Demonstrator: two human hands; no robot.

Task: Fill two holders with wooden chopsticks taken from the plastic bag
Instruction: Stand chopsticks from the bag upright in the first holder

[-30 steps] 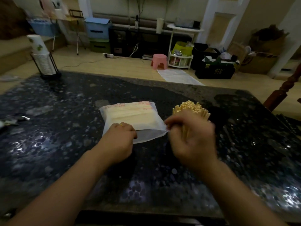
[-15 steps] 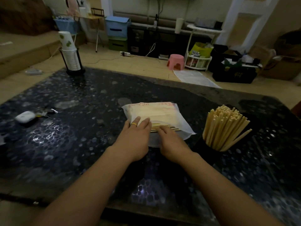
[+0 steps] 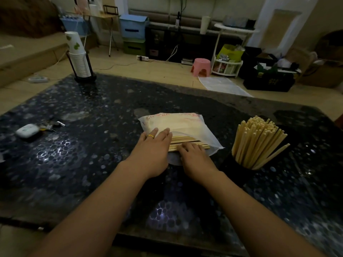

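The left hand (image 3: 152, 153) lies flat, fingers together, pinning the plastic bag (image 3: 178, 123) on the dark table (image 3: 92, 145), while just beside its fingertips the right hand (image 3: 194, 156) curls over loose chopsticks (image 3: 185, 140) at the bag's mouth (grip hidden), the full holder (image 3: 241, 164) standing right of those fingers.
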